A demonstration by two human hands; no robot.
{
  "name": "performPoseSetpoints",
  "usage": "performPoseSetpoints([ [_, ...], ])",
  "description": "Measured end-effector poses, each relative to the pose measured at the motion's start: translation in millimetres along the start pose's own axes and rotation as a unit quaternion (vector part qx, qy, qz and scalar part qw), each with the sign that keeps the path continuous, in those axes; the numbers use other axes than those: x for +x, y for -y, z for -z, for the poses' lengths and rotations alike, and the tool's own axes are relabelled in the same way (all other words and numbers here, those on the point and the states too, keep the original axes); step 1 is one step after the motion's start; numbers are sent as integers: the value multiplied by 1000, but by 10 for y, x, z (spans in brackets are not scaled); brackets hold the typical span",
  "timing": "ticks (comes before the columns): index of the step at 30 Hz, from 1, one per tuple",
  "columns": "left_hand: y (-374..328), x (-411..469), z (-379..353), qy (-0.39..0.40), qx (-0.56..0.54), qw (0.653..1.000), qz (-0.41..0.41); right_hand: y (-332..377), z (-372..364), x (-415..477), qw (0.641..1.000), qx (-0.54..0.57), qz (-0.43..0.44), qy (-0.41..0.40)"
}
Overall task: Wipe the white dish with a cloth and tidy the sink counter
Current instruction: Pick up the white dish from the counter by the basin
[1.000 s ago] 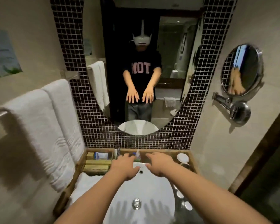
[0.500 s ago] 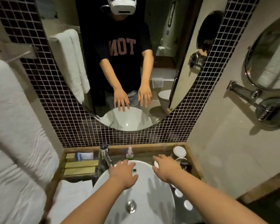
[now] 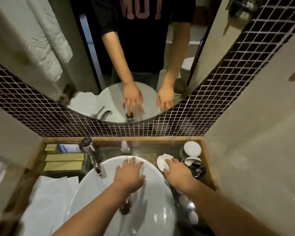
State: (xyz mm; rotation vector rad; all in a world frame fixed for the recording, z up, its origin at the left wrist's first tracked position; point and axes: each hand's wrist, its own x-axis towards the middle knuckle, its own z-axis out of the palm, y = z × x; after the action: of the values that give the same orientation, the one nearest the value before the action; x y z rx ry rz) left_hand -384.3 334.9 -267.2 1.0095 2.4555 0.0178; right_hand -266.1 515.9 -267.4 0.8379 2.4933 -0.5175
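Note:
A small white dish [image 3: 161,161] lies on the counter just right of the white basin [image 3: 99,188]. My right hand [image 3: 178,174] reaches over the counter and its fingertips rest on the dish's near edge; I cannot tell whether it grips the dish. My left hand [image 3: 129,172] hovers flat over the back of the basin, fingers spread, holding nothing. A white cloth [image 3: 49,198] lies folded on the counter to the left of the basin.
A chrome tap [image 3: 90,154] stands at the basin's back left. Yellow boxes [image 3: 63,161] sit in the left corner. A small bottle [image 3: 124,145] stands behind the basin. Capped glasses [image 3: 192,149] stand at the back right. Small white discs [image 3: 192,217] line the right counter.
The view has dropped and closed in on the sink. My right hand has moved right and forward onto the white dish. My left hand stays over the basin.

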Motion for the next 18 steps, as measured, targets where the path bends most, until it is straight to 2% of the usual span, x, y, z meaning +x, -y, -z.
performPoseSetpoints([
  [5, -149, 260, -318, -7, 2, 1000, -16, -238, -240, 177, 997, 54, -59, -7],
  [10, -144, 518, -590, 2, 17, 998, -62, -248, -478, 332, 997, 18, -75, 5],
  [18, -53, 712, -798, 12, 29, 996, -85, -191, -507, 775, 999, -9, -49, -17],
])
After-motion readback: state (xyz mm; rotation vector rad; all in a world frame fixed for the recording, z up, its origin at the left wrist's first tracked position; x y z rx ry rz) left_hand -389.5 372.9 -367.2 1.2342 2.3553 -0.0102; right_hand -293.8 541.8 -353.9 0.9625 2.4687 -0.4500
